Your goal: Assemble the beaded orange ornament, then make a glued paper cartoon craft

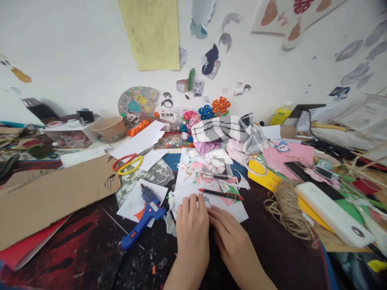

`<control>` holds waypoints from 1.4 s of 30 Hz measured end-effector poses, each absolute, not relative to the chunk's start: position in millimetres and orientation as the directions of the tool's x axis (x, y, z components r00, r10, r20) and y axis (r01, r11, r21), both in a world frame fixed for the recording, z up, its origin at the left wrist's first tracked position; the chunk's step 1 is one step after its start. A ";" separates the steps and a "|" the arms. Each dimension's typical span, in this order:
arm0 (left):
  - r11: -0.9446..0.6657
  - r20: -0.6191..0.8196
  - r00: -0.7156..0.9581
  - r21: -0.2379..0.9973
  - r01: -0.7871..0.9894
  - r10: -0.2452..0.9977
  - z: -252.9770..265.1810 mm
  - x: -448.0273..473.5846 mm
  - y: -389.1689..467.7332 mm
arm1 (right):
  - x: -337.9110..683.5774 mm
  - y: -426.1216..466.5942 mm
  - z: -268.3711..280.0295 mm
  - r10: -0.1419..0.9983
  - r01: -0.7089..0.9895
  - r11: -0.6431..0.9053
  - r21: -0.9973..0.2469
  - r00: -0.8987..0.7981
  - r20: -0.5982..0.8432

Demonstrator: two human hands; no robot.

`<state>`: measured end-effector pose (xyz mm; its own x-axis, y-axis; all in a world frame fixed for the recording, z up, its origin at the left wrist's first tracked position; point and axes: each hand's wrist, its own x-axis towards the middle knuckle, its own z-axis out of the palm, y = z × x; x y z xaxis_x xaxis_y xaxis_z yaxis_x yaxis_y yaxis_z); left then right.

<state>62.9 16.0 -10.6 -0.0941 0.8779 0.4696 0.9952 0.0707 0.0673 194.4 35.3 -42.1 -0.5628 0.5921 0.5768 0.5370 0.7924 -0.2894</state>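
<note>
Side by side at the front of the white paper [241, 210], my left hand [192, 227] and my right hand [230, 233] meet at the fingertips. The fingers of both are bent and closed together. Just beyond the fingertips a small blue-grey paper piece [207, 199] peeks out; whatever else they hold is hidden. A red-and-black pen [220, 194] lies right behind the hands. To the left, a blue hot glue gun [148, 215] with a lit red light rests partly on a white sheet [125, 209].
Left are scissors [128, 161] with red and yellow handles and a cardboard sheet [60, 193]. Paper scraps [208, 171] lie behind the hands. On the right are twine [290, 209], a tape roll [256, 166] and a white power-strip-like block [332, 215].
</note>
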 end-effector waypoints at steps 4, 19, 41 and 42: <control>0.006 0.635 -0.094 0.140 0.990 0.767 2.0 35.9 -17.0 | 190.9 36.8 -38.5 0.616 0.546 0.780 -0.307 -0.583 0.530; 0.355 0.476 -0.291 -0.048 0.934 0.830 -20.4 -52.3 -79.4 | 205.8 38.9 -24.5 0.692 0.592 0.700 -0.399 -0.425 0.583; 0.292 0.685 -0.313 0.150 0.944 0.658 -20.7 -70.1 -73.1 | 165.2 44.0 -7.8 0.815 0.741 0.577 -0.342 -0.494 0.303; 0.262 0.687 -0.311 0.179 0.948 0.657 -20.1 -70.4 -73.8 | 163.9 43.8 -6.3 0.816 0.747 0.575 -0.334 -0.493 0.302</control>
<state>-70.4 -73.8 -20.1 -0.3108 0.6569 0.6869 0.9484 0.2616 0.1790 163.9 43.8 -6.3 -0.4927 0.8161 0.3022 0.7472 0.5747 -0.3338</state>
